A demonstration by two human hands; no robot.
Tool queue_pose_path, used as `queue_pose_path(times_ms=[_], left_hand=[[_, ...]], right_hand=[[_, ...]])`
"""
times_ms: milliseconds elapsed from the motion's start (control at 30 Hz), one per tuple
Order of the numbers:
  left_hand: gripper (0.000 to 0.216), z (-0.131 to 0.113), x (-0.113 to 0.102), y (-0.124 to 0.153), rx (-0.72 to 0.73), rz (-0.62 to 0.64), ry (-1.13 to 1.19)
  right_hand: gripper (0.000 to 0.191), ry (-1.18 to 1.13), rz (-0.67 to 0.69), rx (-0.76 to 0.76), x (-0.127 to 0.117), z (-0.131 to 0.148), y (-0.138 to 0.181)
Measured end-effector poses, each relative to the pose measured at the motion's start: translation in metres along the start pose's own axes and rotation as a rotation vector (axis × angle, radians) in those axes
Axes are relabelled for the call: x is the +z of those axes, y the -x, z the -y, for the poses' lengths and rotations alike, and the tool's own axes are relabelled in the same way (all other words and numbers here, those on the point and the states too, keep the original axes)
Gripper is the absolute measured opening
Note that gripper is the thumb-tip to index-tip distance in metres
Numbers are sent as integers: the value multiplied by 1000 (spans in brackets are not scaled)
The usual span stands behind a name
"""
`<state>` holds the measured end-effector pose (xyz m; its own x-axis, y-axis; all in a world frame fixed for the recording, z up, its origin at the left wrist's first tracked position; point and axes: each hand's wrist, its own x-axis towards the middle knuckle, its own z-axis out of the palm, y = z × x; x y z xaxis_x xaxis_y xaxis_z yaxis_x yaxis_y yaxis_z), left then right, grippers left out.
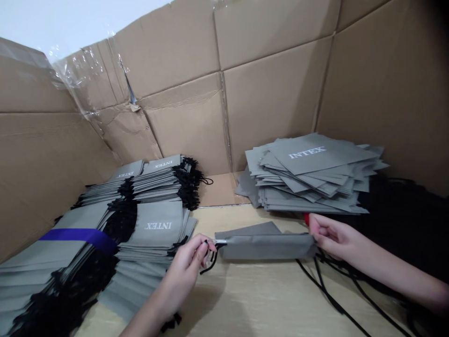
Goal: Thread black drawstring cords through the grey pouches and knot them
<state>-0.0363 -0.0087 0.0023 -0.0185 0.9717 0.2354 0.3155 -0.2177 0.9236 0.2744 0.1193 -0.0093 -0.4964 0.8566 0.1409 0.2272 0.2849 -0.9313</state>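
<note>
A flat grey fabric bag is stretched between my hands above the table. My left hand is closed in a pinch on a black cord at the bag's left end, where a small silvery piece shows at the edge. At the other end, my right hand grips the bag's right edge with its fingers closed. A bit of something red shows by the right fingertips; I cannot tell what it is. Beneath the bag, another grey fabric piece peeks out behind it.
Stacks of grey corded bags stand at left, one under a purple band. A pile of grey INTEX pieces lies at back right, beside a heap of black cords. Cardboard walls surround the table.
</note>
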Motion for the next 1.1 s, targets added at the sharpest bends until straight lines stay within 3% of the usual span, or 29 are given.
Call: queue_pose_path(times_ms=[267,733,1100], left_hand=[[19,-6,2,3,158,-51,-319],[16,9,9,3,231,-61,-431],[7,10,8,4,242,-108,-454]], right_hand=[[18,38,21,-25,0,-1,2],[17,122,127,-22,-7,-9,1],[16,149,122,-6,-6,-2,1]])
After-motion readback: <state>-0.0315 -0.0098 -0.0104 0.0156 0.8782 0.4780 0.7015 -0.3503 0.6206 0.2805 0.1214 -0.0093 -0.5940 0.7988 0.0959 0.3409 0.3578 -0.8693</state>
